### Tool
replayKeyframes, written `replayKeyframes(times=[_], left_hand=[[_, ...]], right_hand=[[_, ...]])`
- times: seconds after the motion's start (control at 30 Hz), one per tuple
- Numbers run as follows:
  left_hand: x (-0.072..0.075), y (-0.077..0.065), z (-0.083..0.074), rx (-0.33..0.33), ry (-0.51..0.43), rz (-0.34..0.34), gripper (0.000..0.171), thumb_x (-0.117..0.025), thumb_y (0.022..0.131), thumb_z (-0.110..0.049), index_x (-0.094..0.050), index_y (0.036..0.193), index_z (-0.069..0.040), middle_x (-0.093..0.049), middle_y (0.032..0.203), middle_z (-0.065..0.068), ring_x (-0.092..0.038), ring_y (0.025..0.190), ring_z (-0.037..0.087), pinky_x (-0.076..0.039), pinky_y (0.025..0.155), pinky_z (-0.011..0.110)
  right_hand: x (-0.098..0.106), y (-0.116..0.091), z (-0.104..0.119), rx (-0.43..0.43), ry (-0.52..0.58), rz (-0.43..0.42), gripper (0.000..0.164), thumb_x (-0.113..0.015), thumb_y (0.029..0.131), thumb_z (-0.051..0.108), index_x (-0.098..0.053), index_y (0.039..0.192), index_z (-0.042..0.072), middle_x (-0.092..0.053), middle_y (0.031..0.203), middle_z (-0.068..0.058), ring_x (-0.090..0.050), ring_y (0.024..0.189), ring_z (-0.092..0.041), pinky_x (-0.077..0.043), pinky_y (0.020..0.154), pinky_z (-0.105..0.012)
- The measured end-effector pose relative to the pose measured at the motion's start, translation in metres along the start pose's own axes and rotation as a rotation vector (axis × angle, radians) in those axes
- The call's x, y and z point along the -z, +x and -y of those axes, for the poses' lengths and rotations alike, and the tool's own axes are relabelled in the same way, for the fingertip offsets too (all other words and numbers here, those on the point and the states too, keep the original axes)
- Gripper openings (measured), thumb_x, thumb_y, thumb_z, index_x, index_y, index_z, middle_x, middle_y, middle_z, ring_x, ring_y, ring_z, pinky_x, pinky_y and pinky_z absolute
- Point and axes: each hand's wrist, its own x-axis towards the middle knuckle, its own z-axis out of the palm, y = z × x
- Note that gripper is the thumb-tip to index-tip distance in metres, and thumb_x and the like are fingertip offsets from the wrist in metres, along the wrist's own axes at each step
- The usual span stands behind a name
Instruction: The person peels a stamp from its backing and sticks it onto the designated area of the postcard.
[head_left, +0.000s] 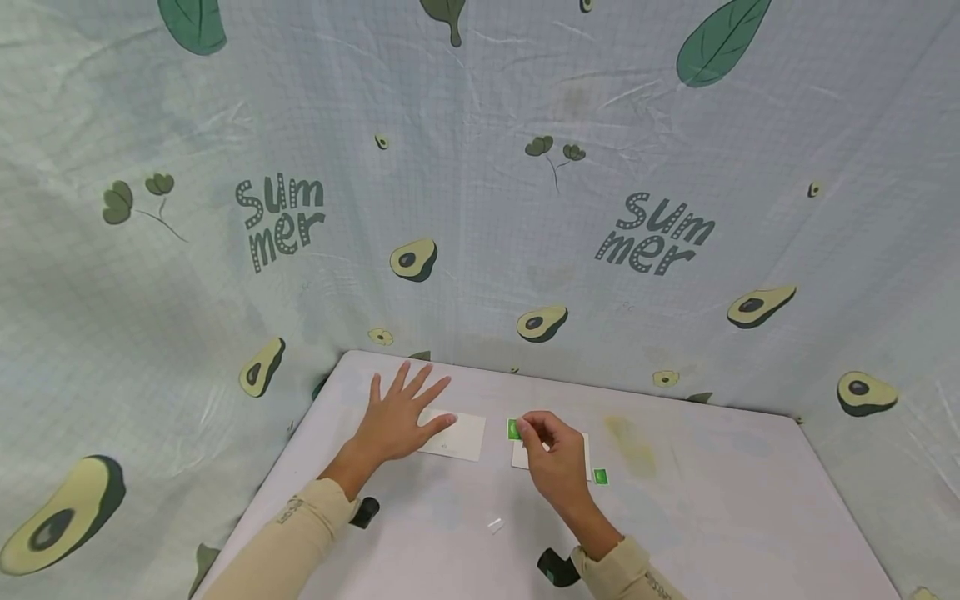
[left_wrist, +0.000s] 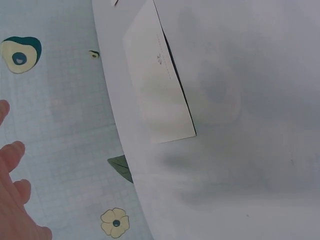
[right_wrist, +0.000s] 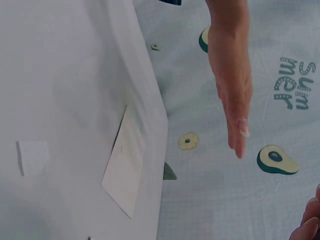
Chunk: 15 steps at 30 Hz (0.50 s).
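Small, flat, straight-edged green piece: long axis unclear, pinched by your right hand; your left hand spread, apart.

Avocado-print sheeting behind pale table

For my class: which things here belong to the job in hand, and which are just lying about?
Likely the job's:
green square, pinched by the right hand
left white card, nearest the left hand
right white card
second green square, perhaps

Likely just lying about:
small pale piece
patterned curtain (backdrop)
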Motion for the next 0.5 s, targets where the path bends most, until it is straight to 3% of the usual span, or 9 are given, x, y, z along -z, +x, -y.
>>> replayKeyframes(times=[0.5], left_hand=[[-0.009,0.003,0.016,0.031,0.008,0.021,0.075,-0.047,0.101,-0.066,-0.032,0.165,-0.029,-0.018,0.176,0.010,-0.005,0.163,0.045,-0.002,0.123,0.078]], right_hand=[[0.002,0.000,-0.002,0.011,0.008,0.003,0.007,-0.071,0.097,0.003,-0.076,0.095,0.007,-0.071,0.079,-0.004,-0.058,0.071,-0.005,-0.050,0.062,-0.018]])
